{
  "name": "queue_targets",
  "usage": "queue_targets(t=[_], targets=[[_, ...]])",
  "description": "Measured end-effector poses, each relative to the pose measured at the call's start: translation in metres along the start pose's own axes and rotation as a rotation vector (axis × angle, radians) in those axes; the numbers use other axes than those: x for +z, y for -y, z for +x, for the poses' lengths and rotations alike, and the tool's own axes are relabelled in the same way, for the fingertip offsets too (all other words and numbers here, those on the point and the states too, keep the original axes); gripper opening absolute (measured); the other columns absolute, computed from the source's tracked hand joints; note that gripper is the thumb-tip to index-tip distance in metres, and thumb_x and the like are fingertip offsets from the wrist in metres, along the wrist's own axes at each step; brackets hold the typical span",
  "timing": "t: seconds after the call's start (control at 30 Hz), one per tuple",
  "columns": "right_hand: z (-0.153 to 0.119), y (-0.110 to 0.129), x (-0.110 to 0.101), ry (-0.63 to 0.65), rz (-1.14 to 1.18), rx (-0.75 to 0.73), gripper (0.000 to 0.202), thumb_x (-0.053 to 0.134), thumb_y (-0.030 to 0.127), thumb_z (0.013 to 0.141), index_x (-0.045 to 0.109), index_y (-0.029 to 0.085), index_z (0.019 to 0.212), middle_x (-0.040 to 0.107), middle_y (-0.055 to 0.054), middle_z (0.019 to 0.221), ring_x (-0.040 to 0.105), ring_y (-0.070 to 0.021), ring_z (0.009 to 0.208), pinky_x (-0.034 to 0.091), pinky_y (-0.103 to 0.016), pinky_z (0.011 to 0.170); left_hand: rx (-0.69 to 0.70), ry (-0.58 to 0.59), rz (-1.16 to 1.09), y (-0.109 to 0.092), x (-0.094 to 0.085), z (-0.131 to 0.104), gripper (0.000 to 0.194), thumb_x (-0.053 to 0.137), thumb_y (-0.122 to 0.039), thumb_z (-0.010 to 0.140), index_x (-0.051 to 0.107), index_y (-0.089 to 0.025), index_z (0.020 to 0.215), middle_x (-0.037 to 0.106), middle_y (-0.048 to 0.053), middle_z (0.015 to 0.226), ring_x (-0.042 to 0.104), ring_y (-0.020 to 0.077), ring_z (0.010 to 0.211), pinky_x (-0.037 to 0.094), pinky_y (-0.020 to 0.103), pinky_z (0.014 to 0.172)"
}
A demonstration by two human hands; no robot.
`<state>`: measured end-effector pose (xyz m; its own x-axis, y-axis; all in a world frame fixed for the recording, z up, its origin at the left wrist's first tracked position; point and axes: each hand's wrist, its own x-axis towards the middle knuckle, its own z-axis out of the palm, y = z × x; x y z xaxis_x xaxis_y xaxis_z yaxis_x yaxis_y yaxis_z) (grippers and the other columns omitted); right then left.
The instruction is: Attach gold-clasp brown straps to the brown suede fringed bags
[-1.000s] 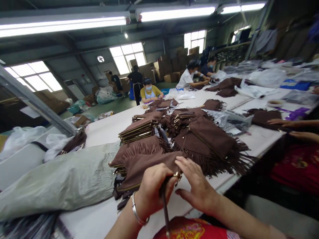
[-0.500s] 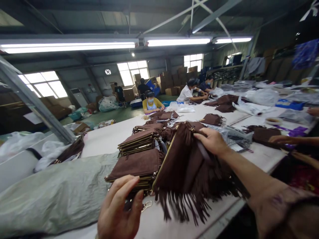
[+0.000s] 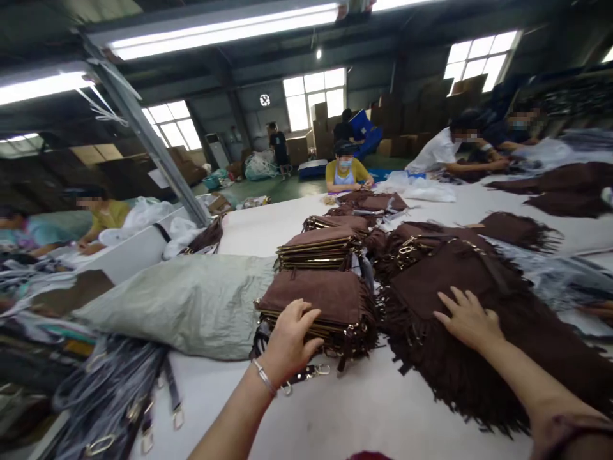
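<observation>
A stack of brown suede pouches (image 3: 318, 303) with gold zips lies on the white table (image 3: 345, 409) in front of me. My left hand (image 3: 290, 342), a silver bangle on its wrist, grips the near edge of that stack. To the right lies a pile of brown fringed bags (image 3: 469, 300). My right hand (image 3: 467, 319) rests flat on the top fringed bag, fingers spread. A second, taller stack of pouches (image 3: 318, 248) stands just behind the first.
A grey-green sack (image 3: 186, 303) lies to the left of the stacks. Dark straps with metal rings (image 3: 119, 396) hang at the near left. Other people work along the table's far side and at the left. More fringed bags (image 3: 520, 229) lie farther right.
My right hand has laid the fringed bag down on the pile at the right and now rests flat on it. My left hand has closed on the near pouch stack. My view turned left.
</observation>
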<state>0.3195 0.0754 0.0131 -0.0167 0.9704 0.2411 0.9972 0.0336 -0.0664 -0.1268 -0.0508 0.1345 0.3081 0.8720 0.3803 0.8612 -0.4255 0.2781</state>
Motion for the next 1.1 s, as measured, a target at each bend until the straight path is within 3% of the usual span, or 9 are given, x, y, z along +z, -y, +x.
queue_targets(t=[0.13,0.3,0.43,0.6,0.7,0.83,0.93,1.03,1.1], targets=[[0.009,0.017,-0.015,-0.081,0.035,-0.099,0.04,0.044,0.039,0.089,0.067,0.016,0.112,0.057,-0.017,0.134,0.052,-0.0361,0.122,0.046,-0.06,0.096,0.094,0.106,0.048,0.01,0.026,0.032,0.059,0.08,-0.031,0.073,0.057,-0.024,0.127,0.055,0.011,0.129,0.05,0.0304,0.121,0.045,0.049,0.102],[-0.027,0.101,-0.05,-0.226,0.443,-0.373,0.026,0.05,0.031,0.091,0.066,0.018,0.106,0.063,-0.013,0.126,0.059,-0.0274,0.116,0.049,-0.047,0.102,0.278,0.147,0.066,0.004,0.038,0.071,0.02,0.058,-0.033,0.091,0.065,-0.019,0.104,0.061,0.01,0.104,0.057,0.0227,0.095,0.05,0.038,0.082],[-0.054,0.151,-0.087,-0.25,0.661,-0.479,0.038,0.053,0.024,0.091,0.054,0.022,0.128,0.059,-0.011,0.131,0.054,-0.0253,0.123,0.047,-0.046,0.105,0.257,0.081,0.101,-0.012,0.016,0.076,0.023,0.039,-0.021,0.097,0.061,-0.014,0.094,0.06,0.009,0.088,0.056,0.0201,0.082,0.049,0.034,0.073],[-0.062,0.184,-0.148,-0.199,0.799,-0.642,0.059,0.064,0.03,0.086,0.042,0.02,0.14,0.054,-0.014,0.137,0.048,-0.0287,0.128,0.04,-0.048,0.109,0.264,0.025,-0.059,-0.047,-0.044,0.052,0.02,0.04,-0.021,0.096,0.057,-0.015,0.106,0.062,0.008,0.088,0.059,0.0188,0.08,0.051,0.033,0.073],[-0.08,0.208,-0.175,-0.048,1.057,-0.698,0.013,0.055,0.027,0.093,0.062,0.023,0.104,0.067,-0.004,0.092,0.062,-0.0179,0.087,0.051,-0.032,0.079,0.298,-0.045,-0.159,-0.067,-0.082,0.022,0.029,0.048,-0.023,0.095,0.051,-0.016,0.122,0.066,0.007,0.092,0.063,0.0181,0.082,0.053,0.032,0.074],[-0.119,0.241,-0.203,0.185,1.309,-0.784,0.021,0.047,0.03,0.096,0.06,0.022,0.083,0.059,0.0,0.073,0.054,-0.0126,0.067,0.043,-0.025,0.063,0.291,-0.186,-0.154,-0.095,-0.121,-0.03,0.058,0.068,-0.04,0.085,0.046,-0.016,0.132,0.065,0.003,0.077,0.06,0.0161,0.065,0.049,0.028,0.059],[-0.142,0.261,-0.217,0.422,1.379,-0.909,0.027,0.043,0.035,0.097,0.062,0.021,0.083,0.061,-0.001,0.076,0.055,-0.0133,0.071,0.044,-0.026,0.068,0.14,-0.264,-0.125,-0.112,-0.137,-0.069,0.034,0.064,-0.036,0.088,0.056,-0.02,0.117,0.062,0.001,0.069,0.058,0.0147,0.059,0.047,0.025,0.054],[-0.154,0.277,-0.202,0.723,1.428,-0.914,0.036,0.051,0.049,0.092,0.066,0.018,0.082,0.062,-0.002,0.076,0.056,-0.0138,0.071,0.044,-0.026,0.066,-0.068,-0.234,-0.213,-0.117,-0.14,-0.109,0.016,0.059,-0.026,0.09,0.059,-0.023,0.106,0.065,0.001,0.074,0.063,0.0135,0.063,0.053,0.023,0.059],[-0.162,0.285,-0.168,0.984,1.454,-0.855,0.048,0.052,0.061,0.087,0.068,0.017,0.086,0.064,-0.002,0.077,0.058,-0.0149,0.07,0.045,-0.025,0.063,-0.198,-0.177,-0.245,-0.112,-0.138,-0.139,0.021,0.059,-0.023,0.088,0.058,-0.024,0.109,0.069,0.003,0.083,0.067,0.0141,0.07,0.056,0.022,0.064]])
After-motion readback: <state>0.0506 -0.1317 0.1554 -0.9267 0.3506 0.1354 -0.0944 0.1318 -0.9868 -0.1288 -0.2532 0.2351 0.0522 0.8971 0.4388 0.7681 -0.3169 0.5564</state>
